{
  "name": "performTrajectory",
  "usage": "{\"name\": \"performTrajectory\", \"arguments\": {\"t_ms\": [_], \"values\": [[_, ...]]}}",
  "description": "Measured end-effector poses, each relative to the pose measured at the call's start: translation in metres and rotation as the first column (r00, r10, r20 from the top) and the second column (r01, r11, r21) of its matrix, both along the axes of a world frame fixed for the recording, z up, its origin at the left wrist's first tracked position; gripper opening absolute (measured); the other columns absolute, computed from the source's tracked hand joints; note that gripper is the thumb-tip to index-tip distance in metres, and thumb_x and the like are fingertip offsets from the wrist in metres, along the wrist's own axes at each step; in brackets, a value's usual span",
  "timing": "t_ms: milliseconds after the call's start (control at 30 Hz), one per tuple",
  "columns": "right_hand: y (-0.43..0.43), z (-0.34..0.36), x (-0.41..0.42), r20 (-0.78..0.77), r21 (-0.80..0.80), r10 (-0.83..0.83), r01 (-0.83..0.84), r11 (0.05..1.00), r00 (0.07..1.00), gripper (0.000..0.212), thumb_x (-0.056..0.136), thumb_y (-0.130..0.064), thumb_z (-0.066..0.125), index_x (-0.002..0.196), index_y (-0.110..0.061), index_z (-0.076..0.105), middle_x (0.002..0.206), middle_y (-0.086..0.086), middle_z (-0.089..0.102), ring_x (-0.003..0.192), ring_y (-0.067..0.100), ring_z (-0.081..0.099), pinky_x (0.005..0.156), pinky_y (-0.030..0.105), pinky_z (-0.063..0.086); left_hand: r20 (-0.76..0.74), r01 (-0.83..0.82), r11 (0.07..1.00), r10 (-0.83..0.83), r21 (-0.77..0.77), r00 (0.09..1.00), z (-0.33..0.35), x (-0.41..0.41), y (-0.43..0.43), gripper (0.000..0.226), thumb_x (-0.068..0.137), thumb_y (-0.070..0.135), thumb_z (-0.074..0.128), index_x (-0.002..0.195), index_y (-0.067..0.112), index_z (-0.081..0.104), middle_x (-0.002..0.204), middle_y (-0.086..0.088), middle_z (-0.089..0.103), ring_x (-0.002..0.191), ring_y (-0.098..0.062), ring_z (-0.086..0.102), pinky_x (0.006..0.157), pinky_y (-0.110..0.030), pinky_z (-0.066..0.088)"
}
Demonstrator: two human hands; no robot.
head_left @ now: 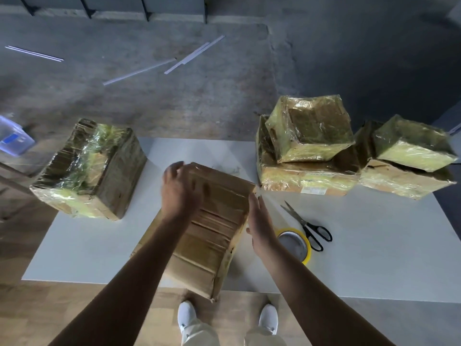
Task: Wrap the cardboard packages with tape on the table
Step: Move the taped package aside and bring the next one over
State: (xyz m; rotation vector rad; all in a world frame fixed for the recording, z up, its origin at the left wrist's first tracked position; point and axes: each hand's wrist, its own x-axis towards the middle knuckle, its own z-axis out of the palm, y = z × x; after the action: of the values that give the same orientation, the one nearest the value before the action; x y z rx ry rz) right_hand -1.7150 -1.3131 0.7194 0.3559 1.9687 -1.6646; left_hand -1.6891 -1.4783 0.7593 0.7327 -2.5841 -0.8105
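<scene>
A brown cardboard box (pixel 212 236) lies on the white table (pixel 374 258) in front of me, its near corner jutting past the table's front edge. My left hand (pixel 180 191) rests on the box's top far-left part with fingers spread over the surface. My right hand (pixel 259 226) lies flat against the box's right side, fingers straight. A roll of yellow tape (pixel 296 245) lies on the table just right of my right hand. Black-handled scissors (pixel 308 227) lie beside the roll.
A tape-wrapped box (pixel 92 168) stands at the table's left end. Several wrapped boxes are stacked at the back right (pixel 309 146) and far right (pixel 409 158). A clear plastic container (pixel 12 137) sits on the floor at left. My white shoes (pixel 187 315) show below the table edge.
</scene>
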Motion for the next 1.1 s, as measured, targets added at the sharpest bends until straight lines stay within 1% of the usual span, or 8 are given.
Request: {"name": "performTrajectory", "arguments": {"t_ms": [167, 300, 400, 533, 600, 767, 900, 1100], "values": [[-0.018, 0.004, 0.002, 0.043, -0.07, 0.009, -0.006, 0.998, 0.999, 0.058, 0.102, -0.052, 0.02, 0.154, -0.031, 0.009, 0.16, -0.003, 0.018, 0.146, 0.021, 0.019, 0.116, 0.04, 0.015, 0.45, -0.108, 0.884, -0.123, 0.455, 0.885, -0.014, 0.022, -0.045, 0.051, 0.089, 0.058, 0.055, 0.109, 0.012, 0.062, 0.102, -0.007, 0.064, 0.101, -0.026, 0.059, 0.078, -0.034, 0.044], [-0.029, 0.009, -0.004, -0.008, -0.146, 0.05, -0.051, 0.988, 0.999, 0.065, 0.1, -0.048, 0.037, 0.154, -0.027, 0.007, 0.156, 0.002, 0.03, 0.139, 0.022, 0.033, 0.117, 0.04, 0.024, 0.239, -0.086, 0.817, -0.064, 0.57, 0.969, -0.021, 0.033, -0.053, 0.038, 0.088, 0.049, 0.064, 0.098, 0.012, 0.065, 0.087, -0.003, 0.065, 0.082, -0.019, 0.059, 0.063, -0.029, 0.041], [-0.034, 0.032, -0.016, -0.204, -0.155, 0.119, -0.152, 0.976, 0.972, 0.061, 0.101, -0.033, 0.045, 0.153, -0.02, 0.016, 0.142, -0.006, 0.041, 0.131, 0.013, 0.041, 0.103, 0.016, 0.034, 0.082, -0.118, 0.788, 0.086, 0.604, 0.993, -0.017, 0.046, -0.047, 0.043, 0.084, 0.051, 0.067, 0.107, 0.015, 0.063, 0.095, -0.001, 0.069, 0.089, -0.018, 0.064, 0.07, -0.032, 0.049], [-0.036, 0.074, -0.036, -0.441, -0.138, 0.189, -0.274, 0.952, 0.878, 0.071, 0.091, -0.043, 0.048, 0.153, -0.02, 0.022, 0.143, -0.018, 0.042, 0.123, -0.012, 0.043, 0.096, 0.003, 0.034, -0.274, 0.13, 0.61, 0.149, 0.782, 0.95, 0.007, 0.059, -0.04, 0.05, 0.073, 0.036, 0.074, 0.11, 0.01, 0.052, 0.087, 0.008, 0.066, 0.076, -0.005, 0.063, 0.063, -0.021, 0.049], [-0.035, 0.09, -0.042, -0.427, -0.246, 0.1, -0.222, 0.944, 0.899, 0.071, 0.09, -0.053, 0.045, 0.151, -0.021, 0.028, 0.147, -0.018, 0.036, 0.126, -0.013, 0.035, 0.103, 0.007, 0.027, -0.319, 0.222, 0.555, 0.084, 0.802, 0.944, 0.019, 0.06, -0.044, 0.048, 0.076, 0.031, 0.069, 0.114, 0.012, 0.046, 0.099, 0.003, 0.062, 0.083, -0.005, 0.063, 0.068, -0.023, 0.051], [-0.037, 0.094, -0.045, -0.287, -0.285, 0.055, -0.14, 0.948, 0.956, 0.077, 0.075, -0.078, 0.051, 0.137, -0.032, 0.05, 0.145, -0.004, 0.049, 0.135, 0.014, 0.043, 0.115, 0.048, 0.03, -0.207, 0.177, 0.358, 0.046, 0.917, 0.977, 0.039, 0.058, -0.062, 0.078, 0.073, 0.084, 0.047, 0.121, 0.024, 0.062, 0.119, -0.002, 0.066, 0.109, -0.024, 0.062, 0.093, -0.048, 0.047], [-0.038, 0.098, -0.044, -0.429, 0.0, 0.099, -0.109, 0.994, 0.898, 0.022, 0.092, -0.038, 0.058, 0.105, -0.022, 0.065, 0.095, 0.001, 0.069, 0.09, 0.018, 0.064, 0.077, 0.029, 0.051, -0.049, -0.038, 0.524, 0.151, 0.851, 0.987, 0.042, 0.053, -0.06, 0.064, 0.073, 0.07, 0.066, 0.111, 0.019, 0.063, 0.114, -0.013, 0.067, 0.102, -0.024, 0.065, 0.09, -0.046, 0.053], [-0.049, 0.104, -0.04, -0.415, 0.592, 0.417, -0.108, 0.799, 0.809, 0.091, 0.075, -0.073, 0.058, 0.138, -0.011, 0.037, 0.13, 0.015, 0.043, 0.12, 0.033, 0.047, 0.096, 0.042, 0.046, 0.175, -0.229, 0.872, 0.168, 0.433, 0.97, 0.064, 0.039, -0.032, 0.073, 0.08, 0.06, 0.065, 0.121, 0.006, 0.041, 0.106, -0.007, 0.054, 0.101, -0.024, 0.056, 0.087, -0.035, 0.047]]}}
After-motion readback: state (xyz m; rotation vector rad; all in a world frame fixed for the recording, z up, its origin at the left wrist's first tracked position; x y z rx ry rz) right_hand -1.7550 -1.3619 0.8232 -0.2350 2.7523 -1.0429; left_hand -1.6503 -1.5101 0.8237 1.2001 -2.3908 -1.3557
